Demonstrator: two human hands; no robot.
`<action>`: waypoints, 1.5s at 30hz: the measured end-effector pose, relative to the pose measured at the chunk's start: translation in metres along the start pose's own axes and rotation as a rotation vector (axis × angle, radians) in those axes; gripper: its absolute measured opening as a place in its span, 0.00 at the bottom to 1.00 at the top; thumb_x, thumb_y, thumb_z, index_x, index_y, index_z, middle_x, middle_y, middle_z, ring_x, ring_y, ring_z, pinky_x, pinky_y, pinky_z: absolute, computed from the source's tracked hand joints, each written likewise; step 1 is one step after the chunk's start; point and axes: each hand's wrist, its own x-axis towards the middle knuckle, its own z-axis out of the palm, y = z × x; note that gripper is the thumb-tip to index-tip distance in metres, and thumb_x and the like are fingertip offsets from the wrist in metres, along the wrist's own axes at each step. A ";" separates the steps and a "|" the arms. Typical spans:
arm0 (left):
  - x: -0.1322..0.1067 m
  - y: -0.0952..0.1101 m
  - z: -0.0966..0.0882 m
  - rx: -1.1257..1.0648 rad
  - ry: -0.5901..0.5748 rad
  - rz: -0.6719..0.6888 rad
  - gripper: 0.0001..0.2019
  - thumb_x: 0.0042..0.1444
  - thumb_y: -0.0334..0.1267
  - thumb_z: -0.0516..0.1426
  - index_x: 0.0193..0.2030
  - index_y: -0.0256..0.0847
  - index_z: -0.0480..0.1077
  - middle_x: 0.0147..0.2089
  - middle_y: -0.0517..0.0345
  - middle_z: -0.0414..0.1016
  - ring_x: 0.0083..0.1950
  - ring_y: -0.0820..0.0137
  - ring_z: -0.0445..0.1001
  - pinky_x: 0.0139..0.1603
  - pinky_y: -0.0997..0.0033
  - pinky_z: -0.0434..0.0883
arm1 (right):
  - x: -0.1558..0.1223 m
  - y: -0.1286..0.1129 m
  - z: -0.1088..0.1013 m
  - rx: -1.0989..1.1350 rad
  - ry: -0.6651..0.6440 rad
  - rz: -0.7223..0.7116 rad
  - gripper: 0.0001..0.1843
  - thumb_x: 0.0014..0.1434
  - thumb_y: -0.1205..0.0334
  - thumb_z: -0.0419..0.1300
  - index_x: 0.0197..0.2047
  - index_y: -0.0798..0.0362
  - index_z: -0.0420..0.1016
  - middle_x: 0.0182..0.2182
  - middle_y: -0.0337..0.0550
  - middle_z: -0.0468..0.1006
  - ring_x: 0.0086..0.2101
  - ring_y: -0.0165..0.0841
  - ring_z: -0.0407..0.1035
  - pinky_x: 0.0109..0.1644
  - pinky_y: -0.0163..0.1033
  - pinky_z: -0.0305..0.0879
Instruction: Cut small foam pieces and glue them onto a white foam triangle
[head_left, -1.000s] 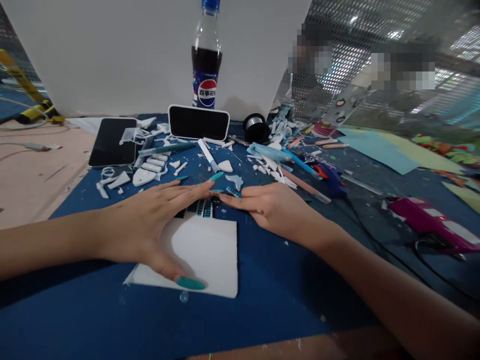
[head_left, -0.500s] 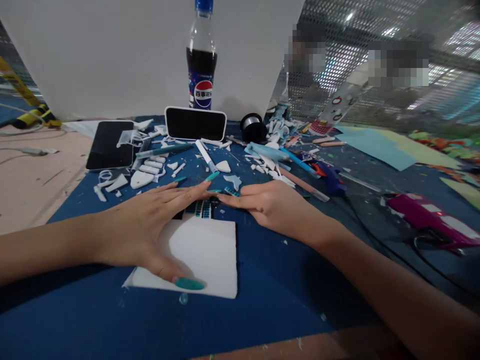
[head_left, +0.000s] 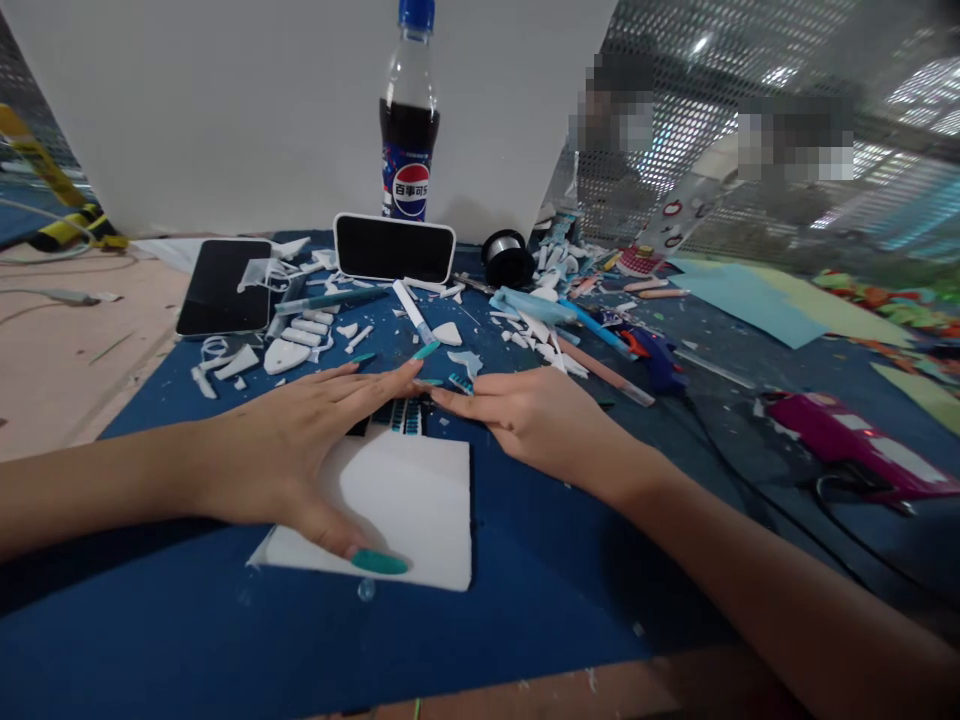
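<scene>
My left hand [head_left: 300, 450] lies spread over a white board [head_left: 420, 510], thumb on its near part and fingers reaching past its far edge. Small teal-and-dark ribbed strips [head_left: 407, 416] stick out at that far edge, partly under my fingers. My right hand [head_left: 532, 420] is closed in a pinch, its fingertips meeting the left fingertips just beyond the strips. What it pinches is hidden. A short teal ribbed piece [head_left: 460, 383] shows beside the right fingers. A white marker-like stick [head_left: 412, 308] lies just beyond the left fingertips.
On the blue mat [head_left: 540, 620] lie many white scraps [head_left: 289, 357], a tablet [head_left: 226, 287], a propped phone [head_left: 394, 248] and a wire spool [head_left: 508, 259]. A cola bottle [head_left: 409, 130] stands behind. At right are a blue glue gun [head_left: 656, 357] and a magenta corded device [head_left: 859, 440].
Both hands hold almost the same pose. My right hand has shifted very slightly left, and the view has tilted a little.
</scene>
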 end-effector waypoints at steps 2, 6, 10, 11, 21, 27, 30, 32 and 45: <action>0.000 -0.001 0.000 -0.008 0.000 0.018 0.60 0.40 0.70 0.57 0.70 0.54 0.24 0.71 0.54 0.51 0.68 0.45 0.53 0.67 0.40 0.47 | 0.001 -0.001 -0.002 -0.006 -0.016 0.000 0.31 0.55 0.80 0.51 0.60 0.48 0.69 0.25 0.40 0.74 0.23 0.27 0.61 0.24 0.33 0.45; 0.000 -0.002 -0.001 -0.022 0.001 0.020 0.62 0.40 0.69 0.58 0.69 0.52 0.19 0.71 0.53 0.51 0.68 0.46 0.54 0.67 0.43 0.50 | -0.001 0.005 -0.011 0.023 0.007 0.003 0.29 0.57 0.78 0.51 0.58 0.45 0.71 0.26 0.39 0.75 0.24 0.27 0.63 0.25 0.32 0.48; -0.001 -0.005 -0.002 -0.024 -0.013 0.014 0.64 0.39 0.68 0.60 0.68 0.53 0.17 0.72 0.51 0.47 0.69 0.44 0.50 0.63 0.43 0.57 | -0.003 0.010 -0.017 0.077 0.096 0.062 0.24 0.62 0.72 0.52 0.60 0.48 0.68 0.28 0.41 0.77 0.26 0.28 0.65 0.29 0.33 0.54; -0.001 -0.006 -0.002 -0.036 -0.018 0.013 0.64 0.39 0.67 0.61 0.68 0.54 0.17 0.72 0.50 0.46 0.69 0.43 0.51 0.62 0.43 0.59 | -0.003 0.010 -0.017 0.099 0.110 0.082 0.24 0.63 0.71 0.52 0.61 0.50 0.66 0.29 0.42 0.78 0.26 0.29 0.66 0.30 0.33 0.55; -0.001 -0.012 -0.008 -0.201 -0.021 0.063 0.57 0.47 0.59 0.61 0.69 0.56 0.22 0.71 0.48 0.49 0.68 0.46 0.53 0.59 0.49 0.67 | 0.008 -0.012 -0.015 0.622 0.338 0.338 0.14 0.60 0.53 0.57 0.42 0.56 0.71 0.40 0.49 0.74 0.39 0.35 0.68 0.39 0.38 0.63; -0.001 -0.012 -0.009 -0.136 -0.049 -0.001 0.59 0.45 0.62 0.61 0.69 0.57 0.20 0.73 0.47 0.39 0.71 0.41 0.43 0.62 0.40 0.60 | 0.006 -0.015 -0.017 0.749 0.156 0.271 0.18 0.56 0.62 0.60 0.50 0.52 0.66 0.51 0.49 0.70 0.47 0.36 0.66 0.43 0.39 0.63; -0.001 -0.012 -0.008 -0.069 -0.099 -0.082 0.61 0.43 0.65 0.61 0.68 0.55 0.19 0.74 0.46 0.26 0.70 0.35 0.30 0.61 0.29 0.53 | 0.008 -0.015 -0.015 0.752 0.093 0.259 0.21 0.56 0.62 0.60 0.53 0.54 0.64 0.50 0.49 0.71 0.46 0.37 0.67 0.44 0.40 0.63; -0.001 -0.012 -0.007 -0.064 -0.117 -0.106 0.62 0.42 0.66 0.60 0.68 0.53 0.17 0.73 0.45 0.22 0.69 0.33 0.27 0.60 0.26 0.50 | 0.009 -0.016 -0.013 0.726 0.077 0.275 0.21 0.56 0.63 0.61 0.53 0.56 0.64 0.49 0.50 0.72 0.44 0.36 0.67 0.43 0.40 0.62; 0.009 -0.001 -0.008 -0.121 0.453 -0.125 0.18 0.65 0.51 0.43 0.52 0.43 0.61 0.49 0.50 0.67 0.51 0.60 0.67 0.50 0.57 0.67 | 0.010 -0.022 -0.010 0.728 0.296 0.225 0.24 0.57 0.63 0.61 0.55 0.55 0.60 0.47 0.51 0.72 0.47 0.39 0.68 0.44 0.42 0.67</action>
